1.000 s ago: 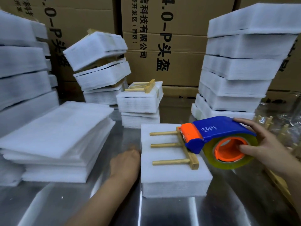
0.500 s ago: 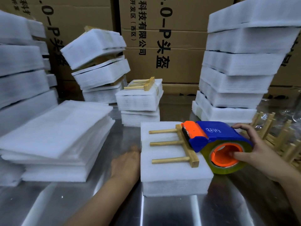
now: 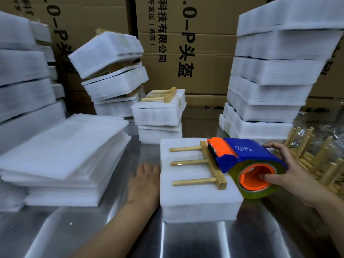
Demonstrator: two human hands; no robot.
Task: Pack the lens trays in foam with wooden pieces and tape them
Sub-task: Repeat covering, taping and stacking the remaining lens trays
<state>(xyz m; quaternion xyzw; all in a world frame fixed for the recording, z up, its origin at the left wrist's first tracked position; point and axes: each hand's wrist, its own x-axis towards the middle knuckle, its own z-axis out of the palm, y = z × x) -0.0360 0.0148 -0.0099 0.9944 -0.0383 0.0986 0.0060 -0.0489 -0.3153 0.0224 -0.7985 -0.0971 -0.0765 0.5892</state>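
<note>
A white foam pack lies on the metal table in front of me. On top of it rests a wooden piece with three pegs pointing left. My right hand grips a blue and orange tape dispenser, thumb inside the roll's orange core. The dispenser's orange mouth sits against the wooden crossbar at the pack's right edge. My left hand presses flat against the pack's left side.
Loose foam sheets are stacked at left. Wrapped foam packs pile up at right, at back left and at far left; one small pack carries a wooden piece. Spare wooden pieces lie at right. Cardboard boxes wall the back.
My right hand has lowered the tape dispenser toward the pack's right edge, its mouth now on the wooden crossbar. The left hand has stayed against the pack.
</note>
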